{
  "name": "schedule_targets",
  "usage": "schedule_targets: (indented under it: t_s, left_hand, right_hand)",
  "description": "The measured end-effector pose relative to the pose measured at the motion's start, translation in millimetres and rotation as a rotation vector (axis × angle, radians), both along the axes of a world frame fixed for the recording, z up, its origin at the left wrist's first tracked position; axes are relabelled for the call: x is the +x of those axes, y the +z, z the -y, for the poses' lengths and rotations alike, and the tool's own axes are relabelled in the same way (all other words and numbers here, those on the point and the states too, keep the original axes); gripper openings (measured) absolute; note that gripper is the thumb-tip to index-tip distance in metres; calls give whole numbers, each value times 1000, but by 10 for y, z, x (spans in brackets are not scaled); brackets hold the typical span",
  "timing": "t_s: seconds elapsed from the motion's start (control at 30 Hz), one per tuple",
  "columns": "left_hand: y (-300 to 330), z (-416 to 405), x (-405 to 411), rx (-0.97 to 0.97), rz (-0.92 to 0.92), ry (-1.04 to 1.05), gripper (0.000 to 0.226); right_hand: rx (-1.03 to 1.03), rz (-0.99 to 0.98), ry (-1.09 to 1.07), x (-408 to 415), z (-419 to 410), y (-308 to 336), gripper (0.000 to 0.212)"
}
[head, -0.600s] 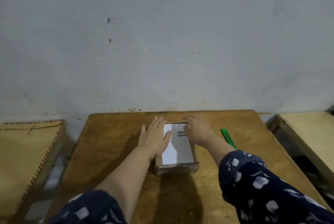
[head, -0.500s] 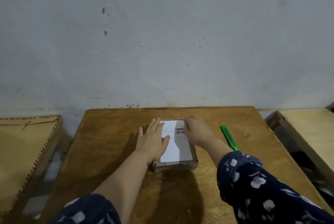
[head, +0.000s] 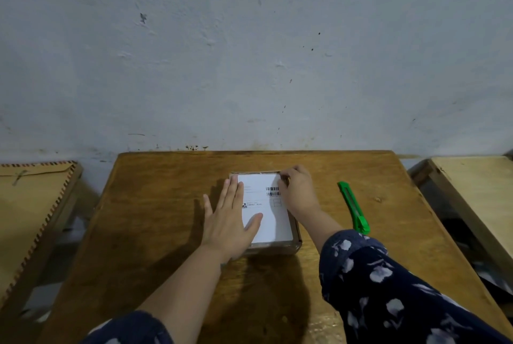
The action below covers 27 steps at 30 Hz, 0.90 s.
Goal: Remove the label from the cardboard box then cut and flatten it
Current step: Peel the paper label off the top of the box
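From the head view, the cardboard box (head: 294, 243) sits flat near the middle of the table (head: 166, 232), somewhat toward its far edge; the white label (head: 270, 221) covers almost all of its top face and appears fully stuck down, so the peeling step looks barely begun. The left hand (head: 231, 221) lies flat on the box's left side, palm down, fingers (head: 233, 193) spread wide and straight, gripping nothing, thumb resting on the label; the right hand (head: 298, 191) is curled at the label's far right corner, its fingers drawn close and touching that corner, though whether a corner is actually pinched between them I cannot tell. To do this step well, I judge it best to keep the left palm pressing so the box does not slide, tease the corner up with a fingernail, then pull low and slowly toward the near edge so the paper comes away whole. A green utility knife (head: 354, 209) lies untouched toward the table's right edge, well apart from the box.
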<state>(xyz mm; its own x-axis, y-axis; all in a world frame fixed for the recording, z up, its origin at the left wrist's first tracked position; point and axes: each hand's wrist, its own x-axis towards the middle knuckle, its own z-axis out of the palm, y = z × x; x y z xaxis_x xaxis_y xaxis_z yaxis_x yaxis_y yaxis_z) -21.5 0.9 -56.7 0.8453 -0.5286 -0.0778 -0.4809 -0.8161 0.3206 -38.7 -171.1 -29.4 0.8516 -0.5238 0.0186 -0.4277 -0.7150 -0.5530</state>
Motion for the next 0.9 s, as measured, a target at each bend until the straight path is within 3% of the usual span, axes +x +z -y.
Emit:
schedule_targets:
  t_s: [0.9]
  left_hand:
    - [55,-39,-59,-10,20,-5,81]
  right_hand:
    - [-142,-32,-96,144,-70,24,19]
